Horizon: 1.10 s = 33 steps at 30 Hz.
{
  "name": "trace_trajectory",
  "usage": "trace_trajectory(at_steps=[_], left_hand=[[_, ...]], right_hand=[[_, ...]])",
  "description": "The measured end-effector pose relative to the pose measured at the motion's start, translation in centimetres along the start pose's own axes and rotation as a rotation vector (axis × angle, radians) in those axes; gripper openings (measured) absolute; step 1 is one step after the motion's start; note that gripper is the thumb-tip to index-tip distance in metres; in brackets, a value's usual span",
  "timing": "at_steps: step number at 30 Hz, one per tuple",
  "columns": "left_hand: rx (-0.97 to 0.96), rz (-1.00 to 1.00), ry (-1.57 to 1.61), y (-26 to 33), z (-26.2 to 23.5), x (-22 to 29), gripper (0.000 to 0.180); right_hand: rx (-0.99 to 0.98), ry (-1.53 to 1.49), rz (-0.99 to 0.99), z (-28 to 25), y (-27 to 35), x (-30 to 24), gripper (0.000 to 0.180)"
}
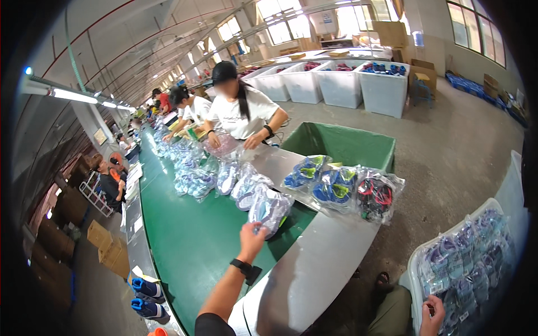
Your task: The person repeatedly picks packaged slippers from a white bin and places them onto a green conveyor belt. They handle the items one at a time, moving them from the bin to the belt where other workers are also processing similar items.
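Note:
On the green conveyor belt (190, 241), my left hand (253, 239) reaches out with a dark band on its wrist. Its fingers close on the near end of a clear-bagged pair of pale grey-purple shoes (269, 211). Similar bagged shoes (246, 187) lie in a row just beyond. My right hand (431, 317), low at the right, is at the edge of a white bin (416, 269) filled with bagged purple and teal shoes (471, 257). Its fingers are curled; whether they grip a bag is hidden.
Bagged blue shoes (335, 187) and a bagged black-and-red pair (375, 196) sit on the metal ledge beside a green bin (347, 143). A co-worker in a white shirt (238, 115) stands across the belt. Unbagged blue shoes (147, 297) rest at the left edge.

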<state>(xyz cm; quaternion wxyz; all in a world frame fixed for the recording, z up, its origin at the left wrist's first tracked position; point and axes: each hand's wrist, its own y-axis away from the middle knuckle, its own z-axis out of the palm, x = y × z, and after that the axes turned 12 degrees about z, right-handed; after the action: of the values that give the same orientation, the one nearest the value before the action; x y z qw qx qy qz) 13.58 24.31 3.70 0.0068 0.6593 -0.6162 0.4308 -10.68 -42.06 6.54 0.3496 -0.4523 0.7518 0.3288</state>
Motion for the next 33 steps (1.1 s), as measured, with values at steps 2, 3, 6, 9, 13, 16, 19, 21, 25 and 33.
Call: trace_trajectory(at_steps=[2, 3, 6, 9, 13, 16, 19, 21, 25, 33], left_hand=[[-0.001, 0.095, -0.132, -2.4, -0.2, -2.0, 0.049], [-0.017, 0.06, -0.156, -3.5, 0.0, -3.0, 0.053], [-0.02, -0.125, -0.066, -6.5, 1.5, -5.2, 0.07], [-0.103, -0.303, -0.083, -7.5, 2.8, -5.7, 0.086], [-0.197, -0.547, 0.19, -6.7, 3.9, -4.8, 0.095], [-0.214, -0.549, 0.404, -4.7, 4.0, -3.4, 0.08], [-0.022, -0.277, 0.282, -0.5, 3.6, -0.5, 0.07], [0.063, -0.207, 0.376, 2.8, 1.4, 1.8, 0.08], [-0.051, -0.171, 0.702, 8.3, -3.6, 5.4, 0.086], [-0.258, -0.676, 0.997, 14.5, -7.7, 10.8, 0.073]], right_hand=[[-0.008, -0.007, 0.018, 0.0, 0.3, 0.4, 0.034], [0.005, -0.032, 0.012, 0.1, 0.5, 0.6, 0.035], [0.005, 0.01, 0.109, 0.1, 1.3, 1.3, 0.037], [0.017, 0.045, 0.081, -0.1, 1.8, 1.9, 0.038], [-0.039, -0.027, 0.14, 0.6, 2.1, 2.4, 0.045], [0.039, -0.182, -0.011, 2.1, 2.2, 2.2, 0.03], [0.025, -0.126, -0.081, 2.8, 2.2, 1.1, 0.027], [0.042, -0.128, -0.116, 3.3, 2.2, 0.0, 0.024], [-0.057, -0.152, -0.093, 4.0, 1.8, -2.0, 0.026], [-0.236, -0.127, -0.201, 6.6, 0.7, -4.0, 0.027]])
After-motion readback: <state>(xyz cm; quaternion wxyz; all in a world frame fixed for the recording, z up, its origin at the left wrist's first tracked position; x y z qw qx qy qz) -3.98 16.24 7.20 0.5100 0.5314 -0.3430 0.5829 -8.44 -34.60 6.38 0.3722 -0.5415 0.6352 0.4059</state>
